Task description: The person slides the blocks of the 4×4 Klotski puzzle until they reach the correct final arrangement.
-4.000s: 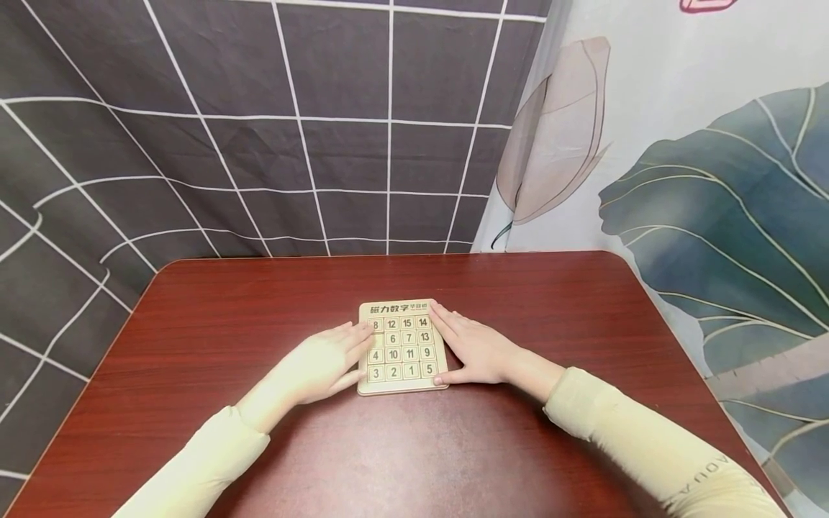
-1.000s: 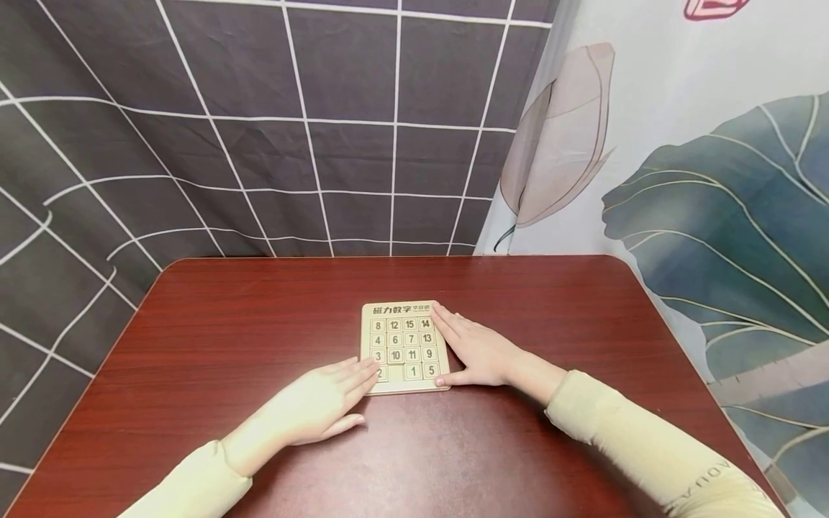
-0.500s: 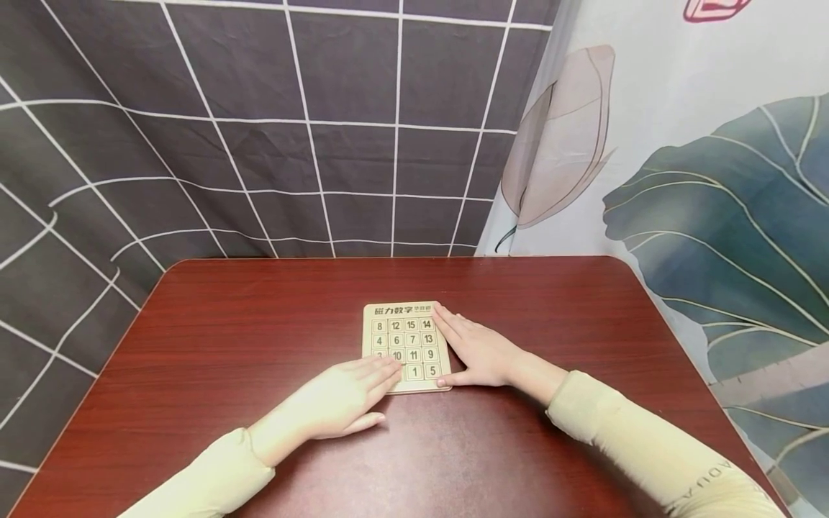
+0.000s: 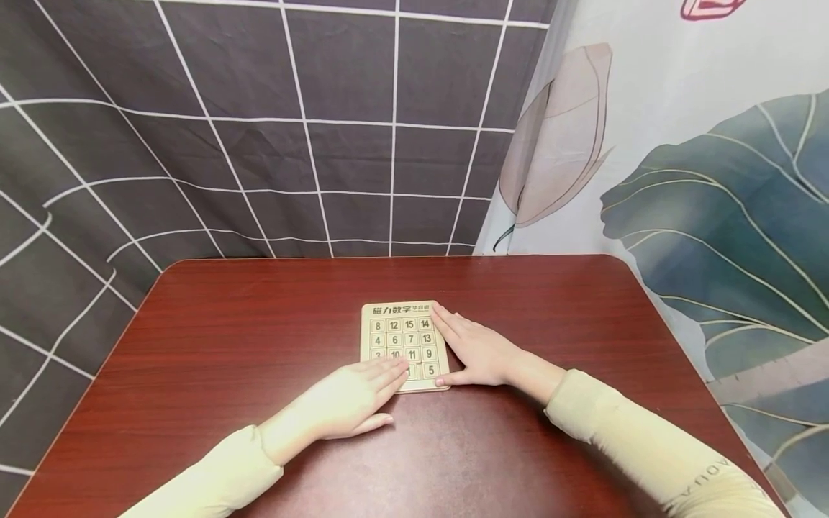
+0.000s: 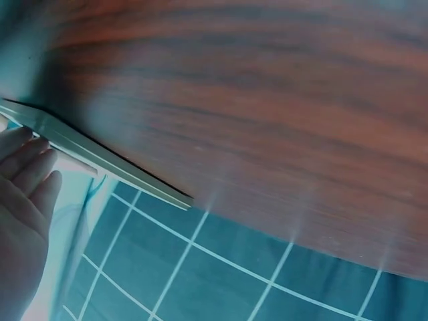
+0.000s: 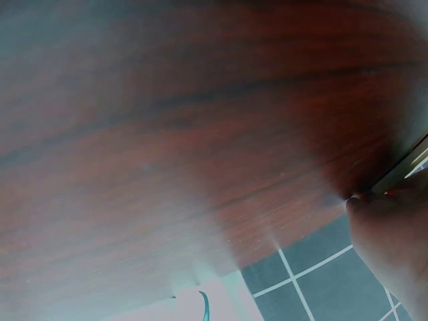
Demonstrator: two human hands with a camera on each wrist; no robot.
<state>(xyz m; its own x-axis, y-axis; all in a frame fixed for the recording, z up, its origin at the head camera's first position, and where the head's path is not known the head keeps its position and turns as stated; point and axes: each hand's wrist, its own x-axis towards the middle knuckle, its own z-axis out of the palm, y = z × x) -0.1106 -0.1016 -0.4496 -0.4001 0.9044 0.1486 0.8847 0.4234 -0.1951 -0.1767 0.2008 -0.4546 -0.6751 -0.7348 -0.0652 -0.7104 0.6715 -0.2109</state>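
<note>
A pale wooden number slide puzzle (image 4: pixel 404 311) lies flat on the table, with Chinese lettering across its top and numbered tiles below. My left hand (image 4: pixel 350 399) lies over its lower left part, fingers straight, the fingertips on the bottom row by the 1 tile (image 4: pixel 411 372). Those fingers hide the lower left tiles and part of the 3 and 10. Between the 1 and the 5 tile (image 4: pixel 430 370) a narrow gap shows. Along the puzzle's right edge rests my right hand (image 4: pixel 482 352), straight fingers at the upper corner and thumb at the lower corner.
The dark red wood-grain table (image 4: pixel 259 302) stretches around the puzzle. Behind it hangs a grey curtain (image 4: pixel 343 158) with white grid lines. A white curtain with leaf prints (image 4: pixel 725 208) hangs at the right.
Since 4 s ago, the 4 and 3 tiles have moved up and the 2 left. My left hand has slid right along the bottom row, and the 1 has shifted slightly left. My right hand stays put.
</note>
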